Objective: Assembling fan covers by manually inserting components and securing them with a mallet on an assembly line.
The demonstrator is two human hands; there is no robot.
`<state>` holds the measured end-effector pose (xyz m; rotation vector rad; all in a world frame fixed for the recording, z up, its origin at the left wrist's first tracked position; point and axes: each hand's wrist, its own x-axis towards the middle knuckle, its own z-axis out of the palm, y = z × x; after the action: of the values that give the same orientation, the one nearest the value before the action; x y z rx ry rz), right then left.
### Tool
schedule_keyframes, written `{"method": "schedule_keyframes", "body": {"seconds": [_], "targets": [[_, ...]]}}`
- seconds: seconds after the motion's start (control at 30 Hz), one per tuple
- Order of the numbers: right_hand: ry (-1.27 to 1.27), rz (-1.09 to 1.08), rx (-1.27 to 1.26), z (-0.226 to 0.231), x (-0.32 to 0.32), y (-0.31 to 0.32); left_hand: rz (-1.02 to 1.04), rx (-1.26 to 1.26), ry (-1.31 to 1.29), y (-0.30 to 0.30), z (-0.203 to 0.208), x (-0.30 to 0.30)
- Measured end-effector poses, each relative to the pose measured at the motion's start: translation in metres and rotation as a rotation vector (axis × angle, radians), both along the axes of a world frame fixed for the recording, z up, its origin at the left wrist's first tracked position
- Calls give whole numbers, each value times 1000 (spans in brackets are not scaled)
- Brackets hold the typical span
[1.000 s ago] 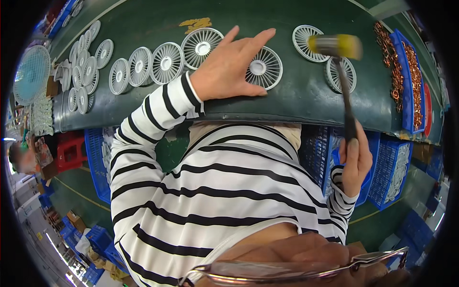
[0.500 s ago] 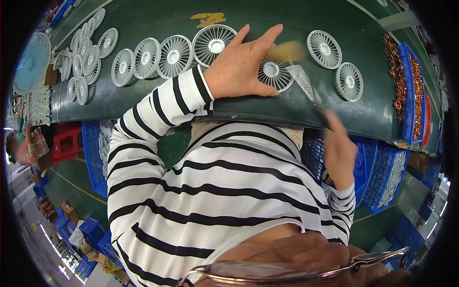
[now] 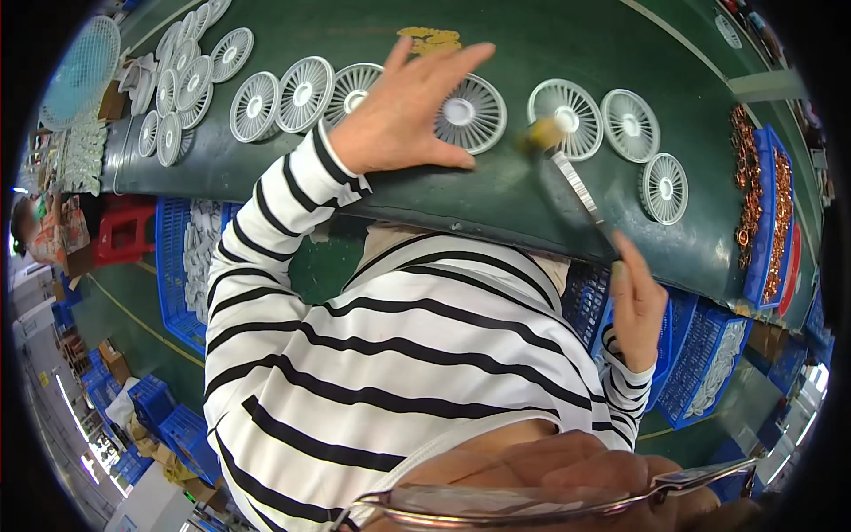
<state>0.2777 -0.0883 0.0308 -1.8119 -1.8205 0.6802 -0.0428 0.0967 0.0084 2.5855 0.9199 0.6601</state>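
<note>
Several white spoked wheel-shaped discs lie in a row on the dark green table. My left hand (image 3: pixel 403 111) is open, fingers spread, palm down over the left part of one spoked disc (image 3: pixel 483 115); it also partly hides the neighbouring disc (image 3: pixel 353 89). In my right hand (image 3: pixel 636 306), closed round the handle, is a mallet (image 3: pixel 576 184) with a blurred yellowish head. That head is in front of the left part of another spoked disc (image 3: pixel 581 117); whether it touches cannot be made out. Two more discs, one of them a spoked disc (image 3: pixel 631 124), lie farther right.
On the left, more white discs (image 3: pixel 193 84) lie in overlapping piles near a blue mesh cover (image 3: pixel 80 71). At the right edge are copper-coloured parts (image 3: pixel 747 177) and a blue tray (image 3: pixel 761 257). Blue crates (image 3: pixel 700 390) and a red stool (image 3: pixel 124 232) stand below the table.
My left hand has moved from one disc to its neighbour on the left, fingers still spread. The mallet has swung with my right hand. The whole view has shifted a little.
</note>
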Motion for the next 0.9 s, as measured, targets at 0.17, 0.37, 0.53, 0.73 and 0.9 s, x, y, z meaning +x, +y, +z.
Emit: {"method": "schedule_keyframes", "body": {"seconds": [0.17,0.37,0.53,0.73,0.9], "targets": [[472,-163,279,16,-11,-2,-7,-71,-40,-18,-9,18],[13,119,-6,0,-20,21,23,-178,-127,-15,-12,19],[286,-22,59,19,-14,7,30,-203,-187,-17,-14,18],[-47,190,51,7,-38,42,45,-190,-143,-23,-10,15],[184,194,-140,19,-27,27,142,168,-48,-27,17,-35]]}}
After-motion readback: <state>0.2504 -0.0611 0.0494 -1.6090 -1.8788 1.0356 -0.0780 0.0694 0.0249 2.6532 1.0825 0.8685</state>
